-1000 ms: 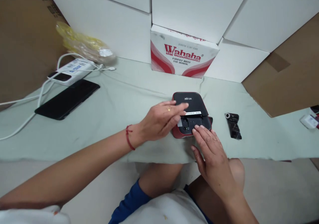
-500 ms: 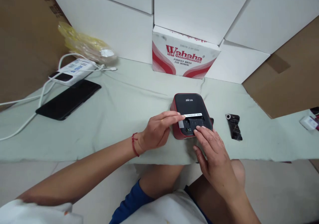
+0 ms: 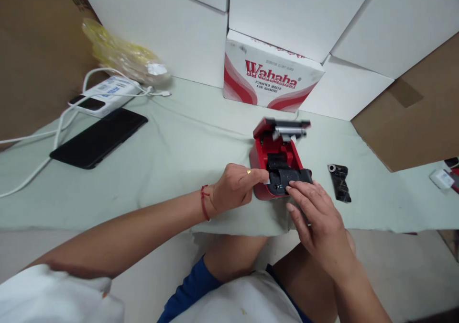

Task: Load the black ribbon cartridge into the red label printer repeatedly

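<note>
A red and black label printer (image 3: 269, 162) sits on the pale green cloth with its black-topped lid (image 3: 283, 128) raised, showing a red interior. A black label cartridge (image 3: 283, 177) lies in the front of the printer. My left hand (image 3: 234, 186) comes in from the left, its fingertips pinching the cartridge's left end. My right hand (image 3: 317, 222) presses its fingertips against the cartridge's front edge. A small black mottled piece with a grey round end (image 3: 339, 183) lies to the right of the printer, beyond my right hand.
A black phone (image 3: 98, 138) and a white power bank (image 3: 105, 95) with white cables lie at left on the pale green cloth (image 3: 193, 136). Behind stand a yellow plastic bag (image 3: 122, 52) and a Wahaha water carton (image 3: 270, 72), among white boxes. My knees are below.
The printer's lid has swung up from lying flat, exposing the red interior. The white label strip no longer shows. Both hands stay at the cartridge.
</note>
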A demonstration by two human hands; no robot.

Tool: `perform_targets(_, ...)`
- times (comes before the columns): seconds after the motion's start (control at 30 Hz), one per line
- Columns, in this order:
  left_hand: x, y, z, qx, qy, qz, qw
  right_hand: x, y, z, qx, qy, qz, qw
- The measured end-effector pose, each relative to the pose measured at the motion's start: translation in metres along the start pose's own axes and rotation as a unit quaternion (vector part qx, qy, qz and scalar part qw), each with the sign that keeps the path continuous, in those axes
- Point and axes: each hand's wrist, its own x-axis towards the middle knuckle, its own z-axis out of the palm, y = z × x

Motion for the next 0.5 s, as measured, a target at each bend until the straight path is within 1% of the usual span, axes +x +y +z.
perform_targets(0.1, -0.006, 0.000, 0.005, 0.013, -0.008, 0.010, 1.000, 0.024, 0.012, -0.013, 0.053, -0.005, -0.004, 0.999)
perform_targets(0.17, -0.010, 0.001, 0.007, 0.021, -0.010, 0.039, 0.999, 0.049, 0.024, -0.019, 0.072, -0.020, 0.026, 0.997)
perform_targets(0.2, -0.011, 0.001, 0.007, 0.022, -0.007, 0.053, 0.998, 0.063, 0.029, -0.020, 0.062, -0.041, 0.048, 0.996)
perform_targets(0.23, -0.012, 0.002, 0.007, 0.022, 0.000, 0.063, 0.998, 0.079, 0.033, -0.020, 0.035, -0.073, 0.067, 0.994)
perform_targets(0.27, -0.012, 0.002, 0.007, 0.022, 0.008, 0.065, 0.998, 0.094, 0.036, -0.019, -0.008, -0.121, 0.080, 0.989)
perform_targets(0.3, -0.012, 0.002, 0.006, 0.022, 0.014, 0.061, 0.998, 0.109, 0.038, -0.017, -0.057, -0.175, 0.087, 0.979)
perform_targets(0.37, -0.011, 0.001, 0.005, 0.021, 0.005, 0.048, 0.999, 0.134, 0.037, -0.008, -0.139, -0.273, 0.085, 0.948)
perform_targets(0.4, -0.010, 0.000, 0.004, 0.020, -0.003, 0.042, 0.999, 0.143, 0.036, -0.003, -0.163, -0.305, 0.082, 0.935)
perform_targets(0.43, -0.010, 0.000, 0.003, 0.018, -0.013, 0.042, 0.999, 0.150, 0.034, 0.003, -0.175, -0.326, 0.080, 0.926)
perform_targets(0.5, -0.009, -0.002, 0.003, 0.016, -0.023, 0.040, 0.999, 0.158, 0.031, 0.014, -0.179, -0.338, 0.080, 0.921)
